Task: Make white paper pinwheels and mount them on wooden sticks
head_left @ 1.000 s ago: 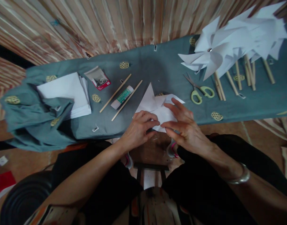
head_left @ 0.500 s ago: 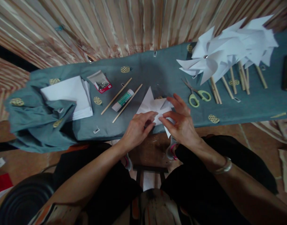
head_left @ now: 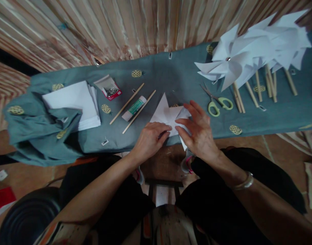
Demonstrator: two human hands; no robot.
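A white paper pinwheel point(head_left: 164, 108) lies at the table's near edge, with pointed blades and part of it covered by my hands. My left hand point(head_left: 153, 137) is closed on it near the centre, fingertips and thumb drawn together on the paper. Over its right side is my right hand point(head_left: 196, 131), thumb and fingers apart, the fingertips by a folded blade. To the right of that hand lie green-handled scissors point(head_left: 219, 102). Left of the pinwheel, a glue stick point(head_left: 135, 108) rests between two wooden sticks point(head_left: 127, 103).
Finished pinwheels point(head_left: 258, 47) on wooden sticks are heaped at the back right. Further left are an opened small box point(head_left: 110, 89) of metal fasteners and a stack of white paper point(head_left: 71, 102), partly under a fold of the green tablecloth point(head_left: 168, 75). A curtain point(head_left: 145, 27) hangs behind.
My right thumb and forefinger have spread slightly and moved a little right, away from my left fingertips. My left hand stays on the paper. The view has shifted slightly.
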